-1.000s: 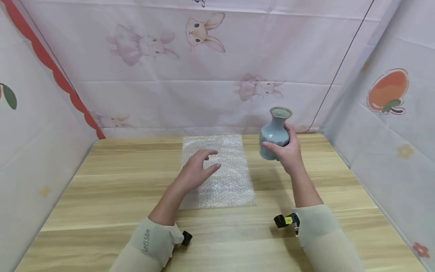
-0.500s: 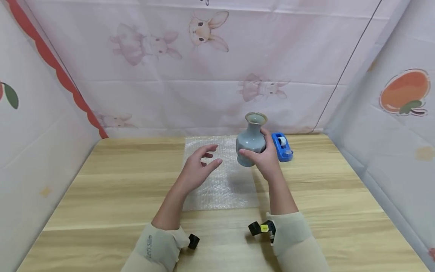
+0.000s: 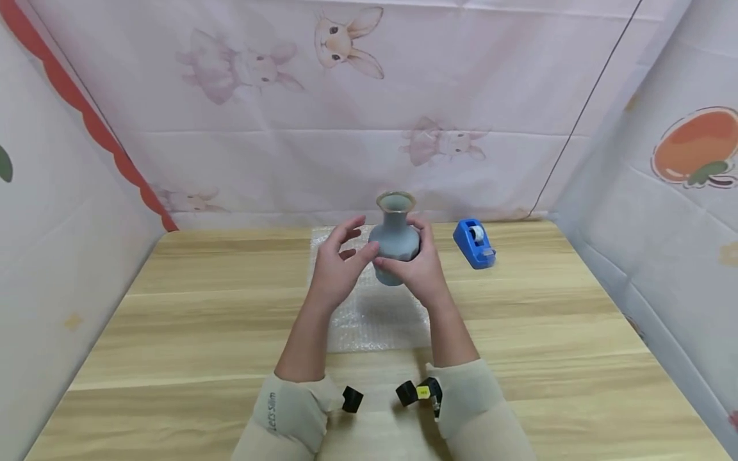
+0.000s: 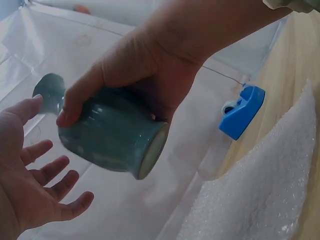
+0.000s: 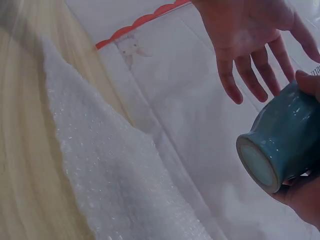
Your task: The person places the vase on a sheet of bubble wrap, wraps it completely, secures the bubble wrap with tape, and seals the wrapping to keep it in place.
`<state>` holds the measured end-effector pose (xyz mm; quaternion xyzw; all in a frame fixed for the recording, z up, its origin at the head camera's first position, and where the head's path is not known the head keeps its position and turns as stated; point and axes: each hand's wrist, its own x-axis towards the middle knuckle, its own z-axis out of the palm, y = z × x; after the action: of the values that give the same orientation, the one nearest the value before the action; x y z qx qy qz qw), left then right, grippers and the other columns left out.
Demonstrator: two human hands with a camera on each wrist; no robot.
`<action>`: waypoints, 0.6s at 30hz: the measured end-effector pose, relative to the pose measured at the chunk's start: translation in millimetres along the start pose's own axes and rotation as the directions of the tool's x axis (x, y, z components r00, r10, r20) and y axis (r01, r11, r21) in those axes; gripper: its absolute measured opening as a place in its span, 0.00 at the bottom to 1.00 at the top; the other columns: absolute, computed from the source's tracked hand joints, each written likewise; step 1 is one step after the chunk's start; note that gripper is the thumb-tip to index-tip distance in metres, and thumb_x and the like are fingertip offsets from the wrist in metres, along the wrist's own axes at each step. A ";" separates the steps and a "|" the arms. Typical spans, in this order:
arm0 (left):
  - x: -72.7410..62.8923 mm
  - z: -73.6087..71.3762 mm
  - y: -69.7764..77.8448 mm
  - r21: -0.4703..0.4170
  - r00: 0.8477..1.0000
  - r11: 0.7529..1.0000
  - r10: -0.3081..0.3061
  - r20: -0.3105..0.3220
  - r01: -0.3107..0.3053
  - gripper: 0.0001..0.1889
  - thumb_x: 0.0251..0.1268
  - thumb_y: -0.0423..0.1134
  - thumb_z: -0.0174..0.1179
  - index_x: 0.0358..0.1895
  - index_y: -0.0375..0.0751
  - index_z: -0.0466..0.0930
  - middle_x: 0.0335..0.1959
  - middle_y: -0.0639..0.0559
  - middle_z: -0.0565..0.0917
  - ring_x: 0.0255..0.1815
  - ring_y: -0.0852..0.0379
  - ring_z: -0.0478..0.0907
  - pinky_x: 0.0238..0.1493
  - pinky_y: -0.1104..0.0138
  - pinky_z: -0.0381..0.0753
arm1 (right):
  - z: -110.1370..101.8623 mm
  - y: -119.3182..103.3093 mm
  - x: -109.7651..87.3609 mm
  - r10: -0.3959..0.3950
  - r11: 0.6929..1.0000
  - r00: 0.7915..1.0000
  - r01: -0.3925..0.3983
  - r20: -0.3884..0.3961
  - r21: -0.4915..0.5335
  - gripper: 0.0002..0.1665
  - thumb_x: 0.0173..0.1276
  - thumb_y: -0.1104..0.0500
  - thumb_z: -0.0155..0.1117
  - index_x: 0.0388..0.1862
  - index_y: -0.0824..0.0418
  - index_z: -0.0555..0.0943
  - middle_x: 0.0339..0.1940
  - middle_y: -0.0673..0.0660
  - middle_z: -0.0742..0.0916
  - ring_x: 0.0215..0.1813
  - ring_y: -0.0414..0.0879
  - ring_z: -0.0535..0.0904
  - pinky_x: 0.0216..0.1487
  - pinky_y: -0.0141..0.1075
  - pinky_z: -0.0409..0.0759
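Can read "Let's" in dark letters on the rolled beige-grey left sleeve (image 3: 300,406), down the arm from the left grip (image 3: 336,272); looks like "Slim" after that, too blurry to swear to. Also see a yellow label (image 3: 423,392) on the small black wrist device (image 3: 407,393), nearer the body than the right grip (image 3: 425,272); too small to read.

Holding the pale blue-green glazed ceramic vase (image 3: 398,237) in the right grip, with fingers and thumb curled round the body. Roughly upright in the head view, mouth up, clear of the surface. Shows glossy glaze, a rounded body, a narrow neck, a flared mouth with a brownish rim, and a paler foot ring round the base. Have the left grip spread at the vase's left side, thumb tip right by the body; can't tell contact.

Find a clear bubble wrap sheet (image 3: 380,330) lying on the light wood-grain surface (image 3: 202,320), below both grips. Find a blue plastic tape dispenser (image 3: 474,253) with a whitish roll to the right of the right grip, apart from it. Beyond both grips, see a pinkish-white cloth wall (image 3: 311,173) with rabbit prints; far left, a red scalloped border (image 3: 95,125); far right, an orange fruit print (image 3: 694,146).
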<state>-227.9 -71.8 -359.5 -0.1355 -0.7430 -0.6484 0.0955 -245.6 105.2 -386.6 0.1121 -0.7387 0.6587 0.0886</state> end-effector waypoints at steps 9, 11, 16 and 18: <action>-1.9 -4.9 5.1 -0.049 1.000 0.999 0.020 -0.007 -0.020 0.31 0.63 0.45 0.67 0.70 0.50 0.68 0.65 0.52 0.74 0.70 0.53 0.68 0.67 0.47 0.68 | 13.3 -5.6 -9.0 0.018 0.996 0.997 -0.011 0.077 -0.086 0.50 0.47 0.55 0.83 0.65 0.45 0.63 0.63 0.55 0.72 0.60 0.55 0.72 0.54 0.53 0.75; -2.5 -1.9 6.2 -0.070 1.000 0.997 0.024 -0.005 -0.024 0.32 0.63 0.44 0.67 0.70 0.49 0.68 0.65 0.52 0.75 0.69 0.55 0.68 0.68 0.48 0.67 | 13.7 -5.5 -10.6 0.016 0.996 0.995 -0.008 0.097 -0.089 0.50 0.47 0.56 0.83 0.65 0.45 0.63 0.63 0.55 0.73 0.59 0.55 0.72 0.52 0.52 0.76; -4.9 8.6 6.5 -0.166 0.999 0.985 0.031 -0.030 -0.035 0.29 0.63 0.43 0.67 0.67 0.47 0.70 0.60 0.51 0.79 0.64 0.57 0.74 0.68 0.54 0.69 | 16.5 -4.5 -12.1 0.037 0.995 0.988 -0.021 0.152 -0.102 0.50 0.46 0.55 0.83 0.65 0.45 0.64 0.62 0.54 0.73 0.58 0.55 0.73 0.51 0.51 0.76; -5.4 12.1 6.4 -0.200 0.997 0.979 0.036 -0.064 -0.048 0.27 0.63 0.42 0.67 0.65 0.46 0.72 0.57 0.49 0.81 0.60 0.56 0.77 0.66 0.56 0.72 | 17.9 -4.6 -12.1 0.043 0.994 0.985 -0.025 0.169 -0.108 0.50 0.46 0.56 0.83 0.65 0.46 0.64 0.62 0.55 0.73 0.58 0.55 0.73 0.51 0.51 0.76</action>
<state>-220.3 -59.4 -356.9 -0.1408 -0.6675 -0.7218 0.1173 -232.4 87.5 -387.7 0.1507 -0.7792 0.6081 0.0194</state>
